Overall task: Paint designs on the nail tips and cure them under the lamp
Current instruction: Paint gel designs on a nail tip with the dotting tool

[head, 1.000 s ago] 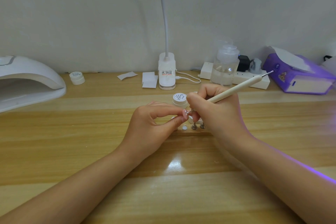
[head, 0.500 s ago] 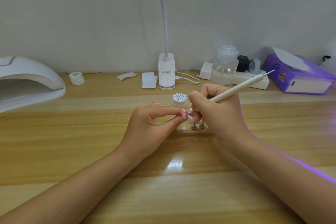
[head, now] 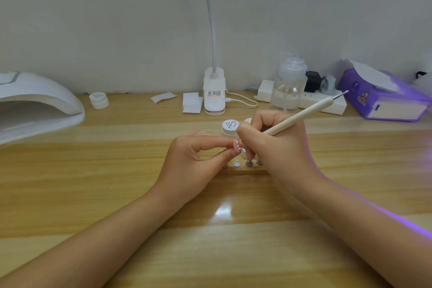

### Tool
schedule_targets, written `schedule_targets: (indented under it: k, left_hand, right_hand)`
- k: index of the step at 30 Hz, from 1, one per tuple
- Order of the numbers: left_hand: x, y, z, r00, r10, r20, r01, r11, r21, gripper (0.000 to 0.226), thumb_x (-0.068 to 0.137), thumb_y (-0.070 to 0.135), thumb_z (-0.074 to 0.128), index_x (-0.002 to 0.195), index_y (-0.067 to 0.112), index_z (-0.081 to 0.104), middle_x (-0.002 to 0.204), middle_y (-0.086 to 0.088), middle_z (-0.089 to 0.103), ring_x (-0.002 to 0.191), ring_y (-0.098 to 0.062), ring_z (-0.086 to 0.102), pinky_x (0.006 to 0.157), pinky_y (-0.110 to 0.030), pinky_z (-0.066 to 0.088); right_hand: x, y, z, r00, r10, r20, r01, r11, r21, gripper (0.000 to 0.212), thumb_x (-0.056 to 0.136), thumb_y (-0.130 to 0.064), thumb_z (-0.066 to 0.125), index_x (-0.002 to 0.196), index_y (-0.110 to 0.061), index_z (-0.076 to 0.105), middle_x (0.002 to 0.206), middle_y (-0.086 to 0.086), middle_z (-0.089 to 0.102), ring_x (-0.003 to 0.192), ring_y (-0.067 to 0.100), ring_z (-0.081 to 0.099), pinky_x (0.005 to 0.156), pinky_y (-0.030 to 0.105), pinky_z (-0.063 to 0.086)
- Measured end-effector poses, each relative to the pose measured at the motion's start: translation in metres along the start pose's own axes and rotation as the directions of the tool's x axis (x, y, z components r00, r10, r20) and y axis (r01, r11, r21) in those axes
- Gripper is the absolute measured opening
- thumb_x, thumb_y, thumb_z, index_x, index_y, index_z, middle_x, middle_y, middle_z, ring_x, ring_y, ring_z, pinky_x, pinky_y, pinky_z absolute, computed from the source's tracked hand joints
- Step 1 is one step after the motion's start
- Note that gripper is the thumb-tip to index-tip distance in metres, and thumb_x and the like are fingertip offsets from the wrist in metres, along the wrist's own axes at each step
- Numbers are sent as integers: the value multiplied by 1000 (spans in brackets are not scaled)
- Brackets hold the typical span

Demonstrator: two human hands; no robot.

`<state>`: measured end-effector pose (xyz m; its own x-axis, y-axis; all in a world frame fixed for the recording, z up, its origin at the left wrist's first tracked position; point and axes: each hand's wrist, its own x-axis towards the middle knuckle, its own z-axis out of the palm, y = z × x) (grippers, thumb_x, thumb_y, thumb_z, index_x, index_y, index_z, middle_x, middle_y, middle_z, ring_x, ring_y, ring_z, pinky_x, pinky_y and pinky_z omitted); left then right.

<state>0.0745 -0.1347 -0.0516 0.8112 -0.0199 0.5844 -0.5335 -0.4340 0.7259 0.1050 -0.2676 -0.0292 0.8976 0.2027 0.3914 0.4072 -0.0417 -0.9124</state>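
A pale wooden table (head: 93, 194) runs back to a plain grey-white wall. Two bare forearms reach in from the near edge and meet at the middle of the table.

The left hand (head: 196, 161) pinches a pink nail tip (head: 237, 146) between thumb and forefinger, its face turned up and toward the right hand, probably so it stays steady and visible for painting. A few white dots already show on it. The right hand (head: 273, 145) grips a cream dotting pen (head: 299, 117) like a pencil, its working end touching or just beside the nail tip. The two hands are almost touching, likely bracing each other.

Just under them, small round stands (head: 249, 163) sit on the table. Just behind the hands is a little white gel pot (head: 230, 125), kept within easy reach.

Farther back, from left to right: a white curing lamp (head: 35, 103), well apart from the nail tip; a second pot (head: 99, 100); paper scraps (head: 191, 101); a clip lamp (head: 214, 91); a clear pump bottle (head: 288, 89); a power strip (head: 327, 103); and a purple tissue pack (head: 385, 100).
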Motion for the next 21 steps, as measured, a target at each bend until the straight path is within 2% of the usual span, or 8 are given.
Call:
schedule_targets:
  k: [9, 12, 16, 21]
  left_hand:
    - [0, 0, 0, 1000, -14, -12, 14, 1000, -10, 16, 71, 27, 66, 87, 26, 70, 72, 9, 70, 71, 0, 62, 76, -44, 51]
    - [0, 0, 0, 1000, -14, -8, 14, 1000, -4, 15, 71, 27, 66, 86, 25, 71, 72, 9, 70, 72, 0, 63, 77, -44, 50]
    - [0, 0, 0, 1000, -22, -4, 22, 1000, -5, 14, 71, 28, 66, 85, 28, 70, 74, 14, 69, 73, 1, 62, 77, -40, 51]
    - [-1, -1, 0, 1000, -25, -1, 25, 1000, -9, 17, 71, 26, 66, 86, 22, 72, 74, 3, 71, 70, 0, 62, 77, -45, 51]
  right_hand:
    - [0, 0, 0, 1000, -9, 14, 9, 1000, 12, 29, 64, -11, 57, 38, -18, 47, 36, -1, 46, 38, 10, 42, 40, 17, 35]
    - [-1, -1, -1, 1000, -19, 8, 19, 1000, 12, 38, 70, -1, 59, 38, -18, 46, 37, 1, 47, 38, 8, 42, 39, 14, 33]
    - [-1, -1, -1, 1000, -25, 7, 24, 999, 28, 36, 70, 2, 57, 39, -14, 46, 35, -2, 45, 37, 7, 41, 38, 13, 32]
    - [-1, -2, 0, 1000, -29, 9, 28, 999, 28, 38, 70, 3, 58, 39, -16, 48, 36, 1, 47, 37, 7, 42, 39, 13, 33]
